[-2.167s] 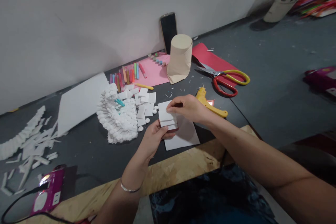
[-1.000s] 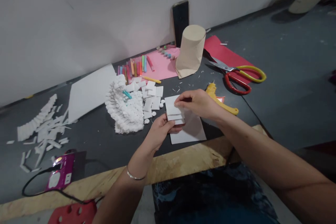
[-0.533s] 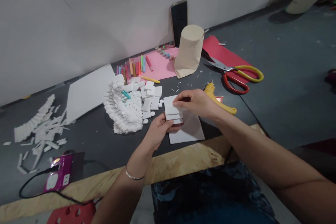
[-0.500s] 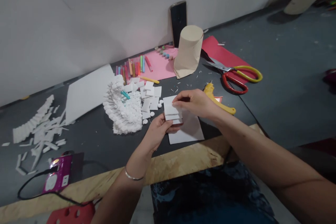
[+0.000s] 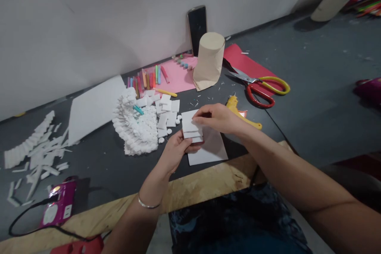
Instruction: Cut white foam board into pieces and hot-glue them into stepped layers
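My left hand (image 5: 175, 151) grips the lower left edge of a small piece layered with overlapping white foam squares (image 5: 189, 127); a reddish edge shows beneath it. My right hand (image 5: 219, 118) has thumb and forefinger pinched on the uppermost square's right side. Below both hands lies a white foam sheet (image 5: 212, 151), partly covered by them. To the left are loose white squares (image 5: 172, 118) and a few small white discs (image 5: 161, 140). Beside those stands a ruffled white piece (image 5: 139, 137) with a teal stick (image 5: 138, 110) on it.
A yellow glue gun (image 5: 233, 105) and red-and-yellow-handled scissors (image 5: 262, 85) lie right. Behind are a cream cylinder (image 5: 210, 59), a phone (image 5: 197, 25), pink paper (image 5: 178, 79) and coloured tubes (image 5: 147, 79). White strips (image 5: 38, 151) and a purple device with a cable (image 5: 59, 202) lie left.
The whole view has shifted slightly, so things on the table appear further left. Both hands keep nearly the same hold on the layered foam squares.
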Motion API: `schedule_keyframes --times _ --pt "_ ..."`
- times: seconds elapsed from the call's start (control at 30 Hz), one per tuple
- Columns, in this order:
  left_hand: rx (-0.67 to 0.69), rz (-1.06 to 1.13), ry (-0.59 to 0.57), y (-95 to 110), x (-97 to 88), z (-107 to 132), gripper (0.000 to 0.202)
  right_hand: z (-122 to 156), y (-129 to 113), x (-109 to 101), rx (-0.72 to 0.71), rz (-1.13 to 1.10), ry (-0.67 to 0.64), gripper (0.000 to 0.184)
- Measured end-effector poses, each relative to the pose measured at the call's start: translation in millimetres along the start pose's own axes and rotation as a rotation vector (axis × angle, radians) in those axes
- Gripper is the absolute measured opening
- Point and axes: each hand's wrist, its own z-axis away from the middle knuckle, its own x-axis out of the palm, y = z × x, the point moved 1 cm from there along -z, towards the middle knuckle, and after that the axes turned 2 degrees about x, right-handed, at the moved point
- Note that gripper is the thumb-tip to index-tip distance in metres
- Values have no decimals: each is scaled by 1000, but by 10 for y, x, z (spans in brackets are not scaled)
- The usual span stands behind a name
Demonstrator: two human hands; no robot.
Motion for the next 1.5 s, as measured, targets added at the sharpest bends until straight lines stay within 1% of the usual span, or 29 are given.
schedule_keyframes --times 0.3,0.73,1.2,1.37,1.5 --pt "-11 -13 -14 11 6 1 43 8 -15 11 27 3 14 17" --pt "2 -14 -34 -16 -15 -10 38 -6 29 26 19 -9 23 15" --pt "0 -3 -14 0 4 -3 37 -14 23 36 16 5 26 14" --pt "11 4 -24 -13 -10 -2 34 -20 39 45 17 2 29 13" --pt "10 -4 -17 -19 -14 -2 37 -19 50 48 15 6 32 13"
